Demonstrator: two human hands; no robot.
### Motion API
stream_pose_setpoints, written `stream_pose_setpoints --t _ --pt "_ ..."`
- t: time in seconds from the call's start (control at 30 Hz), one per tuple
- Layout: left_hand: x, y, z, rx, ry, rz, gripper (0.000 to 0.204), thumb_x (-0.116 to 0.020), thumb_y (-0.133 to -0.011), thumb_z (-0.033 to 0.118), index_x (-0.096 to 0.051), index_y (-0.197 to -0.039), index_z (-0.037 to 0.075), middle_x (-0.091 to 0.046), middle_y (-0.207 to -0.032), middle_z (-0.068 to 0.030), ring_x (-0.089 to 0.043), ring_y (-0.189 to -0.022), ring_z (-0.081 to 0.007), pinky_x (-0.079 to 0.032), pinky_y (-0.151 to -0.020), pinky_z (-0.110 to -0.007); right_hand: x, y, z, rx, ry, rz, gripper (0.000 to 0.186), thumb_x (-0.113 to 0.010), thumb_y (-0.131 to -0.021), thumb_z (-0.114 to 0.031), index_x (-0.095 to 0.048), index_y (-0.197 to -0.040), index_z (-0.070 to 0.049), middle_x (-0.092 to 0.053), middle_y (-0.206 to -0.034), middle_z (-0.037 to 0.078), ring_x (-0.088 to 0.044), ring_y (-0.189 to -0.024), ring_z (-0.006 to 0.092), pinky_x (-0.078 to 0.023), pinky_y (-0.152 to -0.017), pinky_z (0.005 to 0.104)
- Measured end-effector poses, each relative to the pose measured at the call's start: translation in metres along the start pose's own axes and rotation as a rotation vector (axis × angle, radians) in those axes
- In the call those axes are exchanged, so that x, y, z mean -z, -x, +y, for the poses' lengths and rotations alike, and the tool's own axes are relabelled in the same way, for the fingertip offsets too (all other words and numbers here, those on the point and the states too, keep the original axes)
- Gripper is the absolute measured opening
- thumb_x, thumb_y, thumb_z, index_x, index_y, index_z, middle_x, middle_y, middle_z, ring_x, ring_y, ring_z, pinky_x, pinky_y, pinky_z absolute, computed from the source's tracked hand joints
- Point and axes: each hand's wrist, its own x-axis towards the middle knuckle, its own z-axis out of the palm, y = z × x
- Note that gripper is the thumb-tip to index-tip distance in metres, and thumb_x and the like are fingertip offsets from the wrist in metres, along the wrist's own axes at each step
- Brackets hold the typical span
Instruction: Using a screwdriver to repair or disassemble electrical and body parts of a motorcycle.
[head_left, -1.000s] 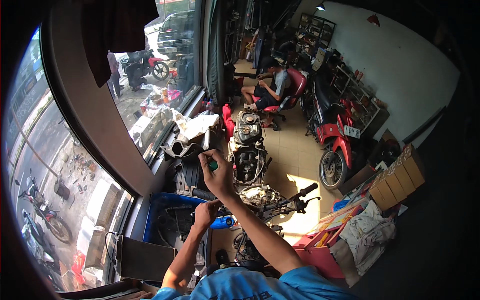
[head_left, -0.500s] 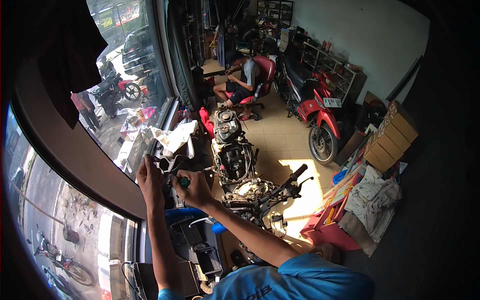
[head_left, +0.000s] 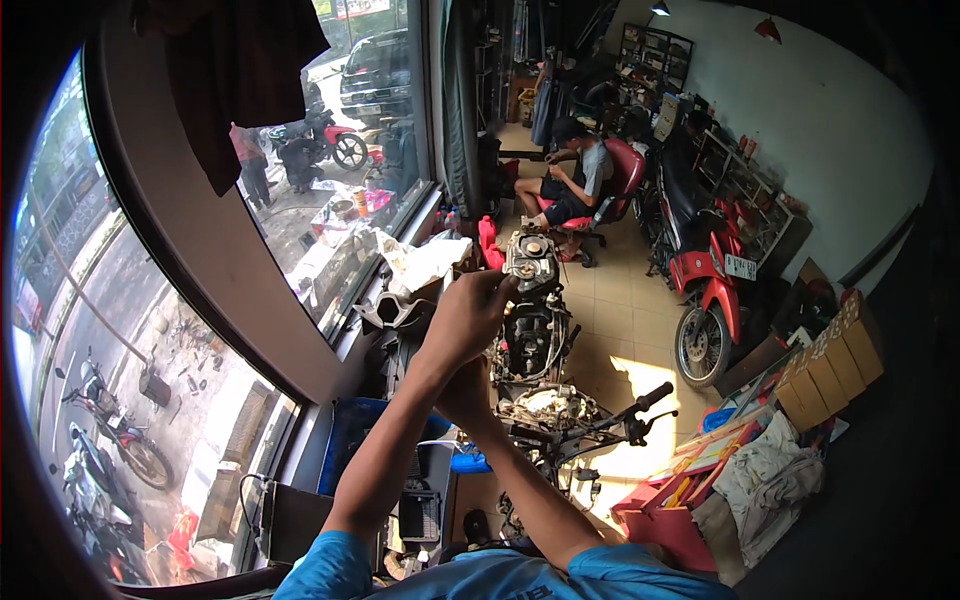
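Note:
My left hand (head_left: 468, 312) is raised in front of the stripped motorcycle frame (head_left: 530, 340), its fingers pinched together. What they hold, if anything, I cannot make out. Below it, my right hand (head_left: 466, 388) is mostly covered by my left wrist and forearm, so its fingers and anything in them are hidden. Past my hands, the bare engine and frame parts stand with the handlebar (head_left: 640, 405) turned to the right. A dark moulded motorcycle part (head_left: 395, 312) lies to the left of my left hand, by the window sill.
White cloth (head_left: 425, 262) lies by the window. Below my arms sit a blue bin (head_left: 345, 430) and a dark tray. A red motorcycle (head_left: 710, 265) stands at right, beyond cardboard boxes (head_left: 830, 350) and a heap of cloth (head_left: 765, 480). A person sits on a red chair (head_left: 625, 170) farther back.
My view has swung left, so the room sits farther right. My left hand has moved right across my right hand, which held a green-handled tool before and is now mostly hidden.

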Motion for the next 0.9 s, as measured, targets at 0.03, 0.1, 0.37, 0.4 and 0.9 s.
stream_pose_setpoints --t 0.03,0.1,0.37,0.4,0.9 --pt "-0.003 0.003 -0.003 0.022 -0.054 -0.049 0.033 -0.054 -0.092 0.030 -0.067 -0.089 0.000 -0.062 -0.073 -0.0250 -0.059 -0.073 -0.0445 -0.047 -0.068 -0.047 -0.003 0.000 -0.001 0.097 0.177 0.042 0.037 -0.070 -0.077 -0.025 -0.058 -0.103 -0.001 -0.064 -0.096 0.018 -0.063 -0.090 0.0329 -0.047 -0.076 0.0439" --pt "-0.005 0.008 -0.007 0.046 -0.089 -0.099 0.033 -0.055 -0.091 0.031 -0.067 -0.087 0.000 -0.063 -0.075 -0.0247 -0.061 -0.075 -0.0433 -0.048 -0.069 -0.050 -0.004 0.002 0.002 0.036 0.106 -0.019 0.041 -0.071 -0.077 -0.027 -0.057 -0.106 -0.001 -0.063 -0.099 0.018 -0.062 -0.091 0.0335 -0.046 -0.078 0.0443" --pt "0.005 0.017 -0.021 0.145 -0.026 -0.102 0.035 -0.054 -0.091 0.032 -0.069 -0.086 0.001 -0.064 -0.075 -0.0239 -0.062 -0.073 -0.0424 -0.049 -0.071 -0.049 -0.019 0.024 0.022 -0.059 -0.129 -0.065 0.047 -0.076 -0.076 -0.023 -0.054 -0.112 -0.002 -0.062 -0.104 0.013 -0.061 -0.095 0.0269 -0.047 -0.082 0.0397" --pt "0.005 0.018 -0.018 0.155 -0.025 -0.126 0.035 -0.053 -0.091 0.033 -0.069 -0.086 0.002 -0.064 -0.076 -0.0241 -0.062 -0.074 -0.0425 -0.049 -0.071 -0.049 -0.020 0.025 0.021 -0.123 -0.233 -0.069 0.047 -0.077 -0.076 -0.021 -0.054 -0.113 -0.002 -0.062 -0.103 0.013 -0.061 -0.094 0.0255 -0.047 -0.081 0.0389" --pt "-0.004 0.007 -0.015 0.212 -0.015 -0.200 0.036 -0.053 -0.093 0.031 -0.064 -0.086 -0.002 -0.061 -0.076 -0.0259 -0.059 -0.078 -0.0444 -0.045 -0.071 -0.050 -0.008 0.019 0.029 -0.080 0.085 -0.243 0.033 -0.064 -0.088 -0.023 -0.056 -0.113 -0.004 -0.063 -0.103 0.014 -0.059 -0.099 0.0305 -0.044 -0.086 0.0426"
